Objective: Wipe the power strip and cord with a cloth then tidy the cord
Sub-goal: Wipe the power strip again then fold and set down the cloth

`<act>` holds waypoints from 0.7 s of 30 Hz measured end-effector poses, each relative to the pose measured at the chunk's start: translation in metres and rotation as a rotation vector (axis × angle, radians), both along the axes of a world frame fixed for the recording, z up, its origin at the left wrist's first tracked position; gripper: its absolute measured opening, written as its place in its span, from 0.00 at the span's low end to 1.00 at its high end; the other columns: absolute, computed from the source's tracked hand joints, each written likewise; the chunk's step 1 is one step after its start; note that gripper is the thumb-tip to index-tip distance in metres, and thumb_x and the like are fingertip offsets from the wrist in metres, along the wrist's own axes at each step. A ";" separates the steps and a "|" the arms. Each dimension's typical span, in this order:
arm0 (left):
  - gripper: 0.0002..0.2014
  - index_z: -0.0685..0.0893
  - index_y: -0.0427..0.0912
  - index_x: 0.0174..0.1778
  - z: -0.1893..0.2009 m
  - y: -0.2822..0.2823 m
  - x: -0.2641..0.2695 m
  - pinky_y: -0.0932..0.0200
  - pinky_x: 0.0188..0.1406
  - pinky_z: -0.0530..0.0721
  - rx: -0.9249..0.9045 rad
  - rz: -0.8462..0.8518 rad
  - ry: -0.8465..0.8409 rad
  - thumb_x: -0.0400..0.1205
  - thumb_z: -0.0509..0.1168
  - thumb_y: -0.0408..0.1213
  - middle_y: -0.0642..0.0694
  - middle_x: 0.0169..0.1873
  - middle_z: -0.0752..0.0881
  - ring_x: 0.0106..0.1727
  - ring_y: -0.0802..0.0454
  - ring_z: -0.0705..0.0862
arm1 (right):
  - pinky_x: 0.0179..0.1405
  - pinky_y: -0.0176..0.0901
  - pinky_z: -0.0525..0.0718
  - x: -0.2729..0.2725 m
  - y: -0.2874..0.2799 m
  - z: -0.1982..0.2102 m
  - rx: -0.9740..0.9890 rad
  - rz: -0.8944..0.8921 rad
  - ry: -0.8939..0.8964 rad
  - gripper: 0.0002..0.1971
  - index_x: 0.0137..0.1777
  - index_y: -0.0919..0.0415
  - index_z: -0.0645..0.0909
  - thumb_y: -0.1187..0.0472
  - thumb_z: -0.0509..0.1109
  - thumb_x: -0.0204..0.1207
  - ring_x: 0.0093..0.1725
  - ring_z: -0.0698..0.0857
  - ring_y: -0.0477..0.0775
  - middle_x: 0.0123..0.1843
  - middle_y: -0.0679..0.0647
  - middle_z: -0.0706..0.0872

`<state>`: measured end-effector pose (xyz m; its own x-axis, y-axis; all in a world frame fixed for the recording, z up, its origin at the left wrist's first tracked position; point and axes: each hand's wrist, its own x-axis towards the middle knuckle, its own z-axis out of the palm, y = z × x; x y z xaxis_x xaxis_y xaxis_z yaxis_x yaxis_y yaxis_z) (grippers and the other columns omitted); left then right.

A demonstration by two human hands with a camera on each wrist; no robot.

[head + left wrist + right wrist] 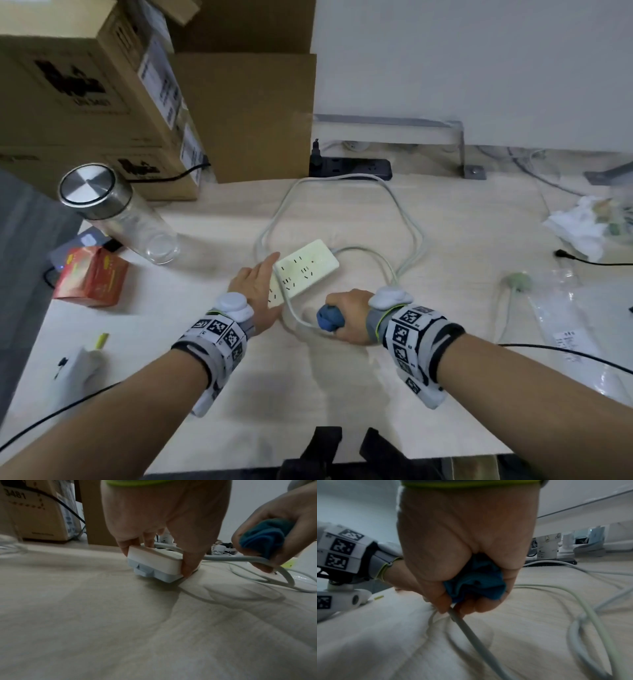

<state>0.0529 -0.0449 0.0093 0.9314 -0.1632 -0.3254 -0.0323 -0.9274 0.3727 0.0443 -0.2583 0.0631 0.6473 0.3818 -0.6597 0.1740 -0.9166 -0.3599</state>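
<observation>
Nearest, right hand [346, 317] clenched around bunched blue cloth [329, 318] and white cord [471, 635], fingertips hidden in head view. Beyond, left hand [257, 291] gripping near end of power strip [305, 270] on desk [308, 377], its plug out of sight. Farther, cord looping toward blurred boxes [85, 85].

Power strip [303, 270] smooth plastic; cloth [262, 539] soft blue fabric; table [308, 387] matt wood-look.
</observation>
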 end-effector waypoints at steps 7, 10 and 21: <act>0.35 0.66 0.50 0.75 -0.006 0.013 -0.013 0.46 0.70 0.72 -0.093 0.011 -0.028 0.74 0.70 0.54 0.47 0.73 0.69 0.70 0.44 0.69 | 0.37 0.43 0.74 0.016 0.016 0.017 0.249 -0.259 -0.135 0.08 0.42 0.73 0.79 0.66 0.71 0.72 0.34 0.70 0.59 0.33 0.51 0.69; 0.23 0.80 0.48 0.64 0.007 0.018 -0.015 0.47 0.64 0.79 -0.439 0.184 -0.103 0.73 0.70 0.50 0.47 0.63 0.79 0.61 0.48 0.79 | 0.41 0.35 0.78 0.025 0.030 0.018 0.418 -0.443 -0.088 0.13 0.53 0.51 0.83 0.58 0.78 0.69 0.40 0.81 0.50 0.42 0.47 0.82; 0.09 0.79 0.38 0.58 0.059 0.059 -0.048 0.45 0.51 0.86 -1.286 0.598 0.281 0.82 0.64 0.29 0.38 0.47 0.87 0.44 0.43 0.86 | 0.45 0.53 0.88 0.019 0.099 0.037 0.984 -0.912 0.512 0.10 0.54 0.60 0.80 0.62 0.56 0.86 0.47 0.87 0.57 0.50 0.59 0.87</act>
<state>0.0051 0.0137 0.0684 0.8947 -0.0951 -0.4363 0.4465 0.2006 0.8720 0.0633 -0.1589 0.1006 0.6868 0.4004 -0.6066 -0.6679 0.0183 -0.7441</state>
